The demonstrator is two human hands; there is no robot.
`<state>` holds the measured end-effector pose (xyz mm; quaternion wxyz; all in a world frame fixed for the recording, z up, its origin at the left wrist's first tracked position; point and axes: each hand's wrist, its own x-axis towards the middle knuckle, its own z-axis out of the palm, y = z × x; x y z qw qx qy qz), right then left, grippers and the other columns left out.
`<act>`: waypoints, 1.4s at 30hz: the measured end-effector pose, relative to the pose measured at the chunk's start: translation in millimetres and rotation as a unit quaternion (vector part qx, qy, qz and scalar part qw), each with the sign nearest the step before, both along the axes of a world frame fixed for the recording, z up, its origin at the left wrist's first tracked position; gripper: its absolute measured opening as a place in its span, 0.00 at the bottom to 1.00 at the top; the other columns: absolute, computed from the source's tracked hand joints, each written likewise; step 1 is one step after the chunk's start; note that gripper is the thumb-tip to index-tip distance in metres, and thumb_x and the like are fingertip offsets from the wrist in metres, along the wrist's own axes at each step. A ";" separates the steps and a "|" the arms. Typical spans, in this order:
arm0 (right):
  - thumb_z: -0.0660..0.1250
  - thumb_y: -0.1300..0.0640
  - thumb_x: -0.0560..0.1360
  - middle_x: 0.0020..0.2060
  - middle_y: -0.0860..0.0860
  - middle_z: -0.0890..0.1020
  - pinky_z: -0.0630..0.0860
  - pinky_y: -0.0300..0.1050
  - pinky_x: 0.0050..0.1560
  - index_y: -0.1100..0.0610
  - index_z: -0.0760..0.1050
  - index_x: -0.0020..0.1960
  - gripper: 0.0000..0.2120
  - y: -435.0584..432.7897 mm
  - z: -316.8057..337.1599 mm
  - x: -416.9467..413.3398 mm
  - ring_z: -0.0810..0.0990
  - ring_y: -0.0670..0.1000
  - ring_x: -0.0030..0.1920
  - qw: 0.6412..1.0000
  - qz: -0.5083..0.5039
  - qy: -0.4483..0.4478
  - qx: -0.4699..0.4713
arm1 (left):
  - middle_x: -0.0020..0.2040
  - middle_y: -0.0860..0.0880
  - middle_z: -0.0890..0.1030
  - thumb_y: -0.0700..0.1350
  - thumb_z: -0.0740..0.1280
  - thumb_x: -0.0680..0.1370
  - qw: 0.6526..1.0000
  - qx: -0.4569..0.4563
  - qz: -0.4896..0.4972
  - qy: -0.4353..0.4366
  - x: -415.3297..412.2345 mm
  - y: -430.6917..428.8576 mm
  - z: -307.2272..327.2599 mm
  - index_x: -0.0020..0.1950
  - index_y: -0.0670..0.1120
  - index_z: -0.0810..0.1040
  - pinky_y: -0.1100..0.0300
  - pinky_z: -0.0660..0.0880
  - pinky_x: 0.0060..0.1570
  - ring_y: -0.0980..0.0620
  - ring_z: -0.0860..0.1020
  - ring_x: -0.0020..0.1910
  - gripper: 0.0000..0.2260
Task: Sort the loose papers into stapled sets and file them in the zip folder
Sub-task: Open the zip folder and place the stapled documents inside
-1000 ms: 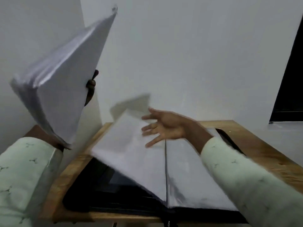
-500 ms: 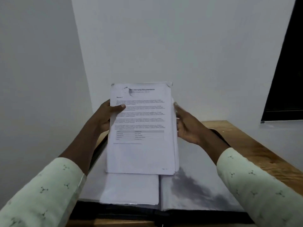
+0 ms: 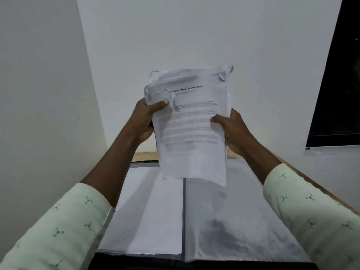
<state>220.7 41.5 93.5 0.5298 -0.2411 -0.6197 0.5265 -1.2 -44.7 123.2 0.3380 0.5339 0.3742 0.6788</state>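
I hold a stack of printed white papers point(image 3: 191, 133) upright in front of me, above the folder. My left hand point(image 3: 145, 118) grips its upper left edge, thumb across the crumpled corner. My right hand point(image 3: 231, 127) grips the right edge, thumb on the front page. The top corners of the papers are bent and torn. Below lies the open zip folder point(image 3: 243, 221) with clear plastic sleeves; the left sleeve holds white sheets point(image 3: 155, 211), and the black cover shows at the near edge.
The folder rests on a wooden table point(image 3: 144, 155) pushed against a white wall corner. A dark window point(image 3: 339, 75) is at the right, with a white ledge beneath it.
My left hand brought the stack from high at the left to the centre, my right hand took hold of its right edge, and both lifted it higher and further from me.
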 end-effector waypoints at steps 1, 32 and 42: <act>0.66 0.68 0.76 0.54 0.59 0.84 0.80 0.52 0.56 0.63 0.77 0.62 0.15 0.7 -6.5 0.1 0.84 0.59 0.53 1.000 0.005 -0.006 -0.005 | 0.60 0.38 0.81 0.38 0.70 0.76 1.000 -0.010 0.007 0.004 -0.6 2.7 -8.0 0.67 0.37 0.75 0.49 0.80 0.54 0.42 0.81 0.54 0.20; 0.69 0.56 0.79 0.57 0.53 0.81 0.75 0.47 0.56 0.59 0.74 0.68 0.19 135.0 -1.9 111.7 0.80 0.54 0.54 0.974 -0.207 -0.079 -0.053 | 0.56 0.48 0.83 0.56 0.73 0.75 0.843 -0.263 0.130 0.452 52.2 133.8 -143.2 0.58 0.51 0.84 0.58 0.74 0.57 0.49 0.80 0.55 0.15; 0.67 0.58 0.79 0.53 0.52 0.81 0.76 0.53 0.61 0.59 0.76 0.66 0.15 155.1 -21.5 75.0 0.80 0.54 0.54 0.980 -0.170 -0.036 -0.101 | 0.38 0.50 0.80 0.52 0.81 0.67 0.839 -0.246 0.116 0.472 60.3 165.3 -144.5 0.33 0.50 0.78 0.59 0.68 0.49 0.53 0.76 0.42 0.13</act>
